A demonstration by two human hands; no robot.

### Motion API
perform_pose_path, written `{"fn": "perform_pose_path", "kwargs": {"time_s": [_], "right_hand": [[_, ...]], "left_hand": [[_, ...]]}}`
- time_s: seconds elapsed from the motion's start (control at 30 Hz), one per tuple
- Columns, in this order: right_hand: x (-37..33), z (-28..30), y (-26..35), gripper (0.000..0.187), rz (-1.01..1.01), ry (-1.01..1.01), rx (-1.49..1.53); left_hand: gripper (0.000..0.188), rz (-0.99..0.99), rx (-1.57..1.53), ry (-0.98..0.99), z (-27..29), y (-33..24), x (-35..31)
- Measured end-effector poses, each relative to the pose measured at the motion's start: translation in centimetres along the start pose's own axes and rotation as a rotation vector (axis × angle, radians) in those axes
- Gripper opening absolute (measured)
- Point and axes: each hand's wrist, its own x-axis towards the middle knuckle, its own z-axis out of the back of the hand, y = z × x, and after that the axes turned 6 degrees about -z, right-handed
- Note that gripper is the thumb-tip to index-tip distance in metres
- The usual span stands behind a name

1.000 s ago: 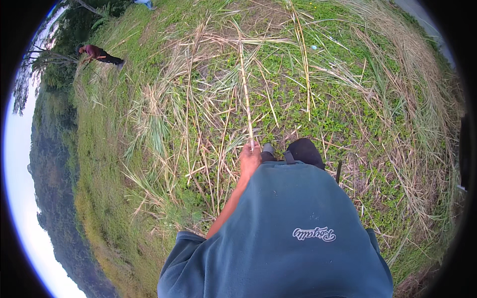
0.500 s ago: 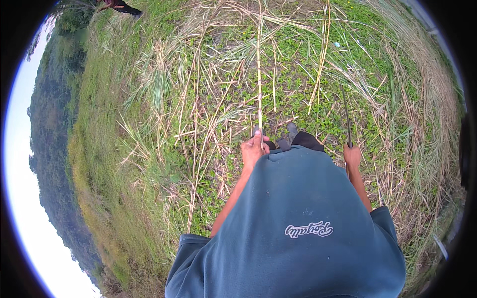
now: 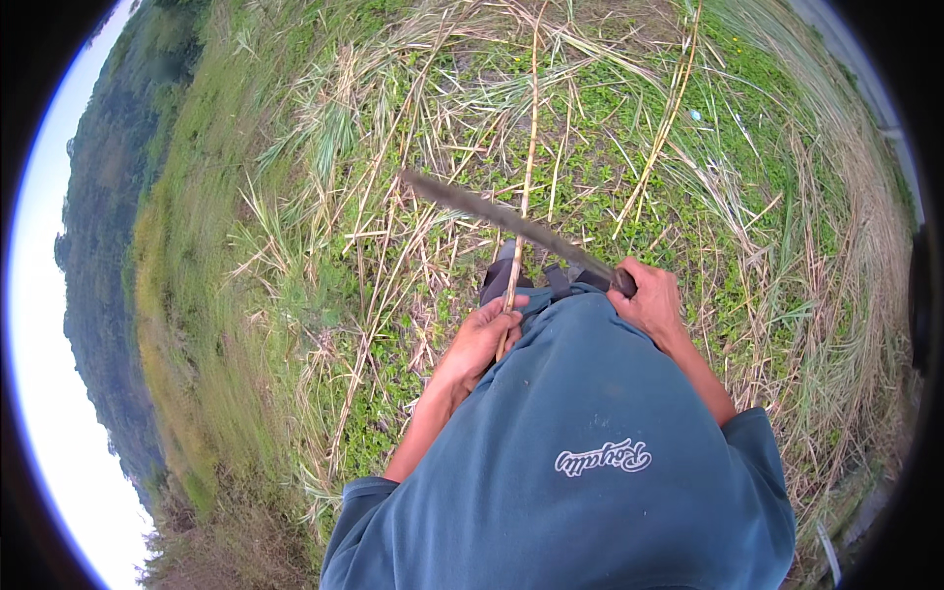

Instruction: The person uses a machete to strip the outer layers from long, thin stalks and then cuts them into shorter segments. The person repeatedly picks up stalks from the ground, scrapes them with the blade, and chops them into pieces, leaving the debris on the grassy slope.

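Observation:
My left hand [image 3: 484, 339] is closed around the lower part of a long, thin, jointed cane stalk [image 3: 532, 128], close to my body. The stalk stretches away from me over the ground. In my right hand [image 3: 651, 297] is the dark handle of a machete [image 3: 492, 211]. Its long blade slants up and to the left in front of me, passing across the stalk in view; whether it touches the stalk I cannot tell. Motion slightly blurs the blade.
Cut stalks and dry leaves [image 3: 413, 128] litter the green ground plants ahead. More loose yellow stalks [image 3: 669, 118] lie to the right of mine. Flattened dry grass [image 3: 846, 197] lines the right side. My shoes [image 3: 506, 251] stand just past my shirt. A wooded hillside [image 3: 108, 265] rises at far left.
The machete has swung from low at my right side up and leftward across the stalk. My left hand has moved slightly down and left with the stalk. The distant person has left the view.

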Motion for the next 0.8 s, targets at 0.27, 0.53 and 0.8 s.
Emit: {"fn": "perform_pose_path", "kwargs": {"time_s": [0.27, 0.53, 0.8], "right_hand": [[0.4, -1.0, 2.2, 0.028, 0.276, 0.225, -0.048], [1.5, -1.3, 2.1, 0.025, 0.175, 0.189, -0.103], [2.8, -1.5, 1.9, 0.022, 0.033, 0.115, -0.162]], "left_hand": [[0.006, 0.028, -0.607, 0.070, 1.9, -3.0, -2.9], [0.004, -0.069, -0.483, 0.227, 2.1, -2.9, -3.4], [0.006, -0.063, -0.324, 0.165, 1.8, -3.5, -3.3]]}}
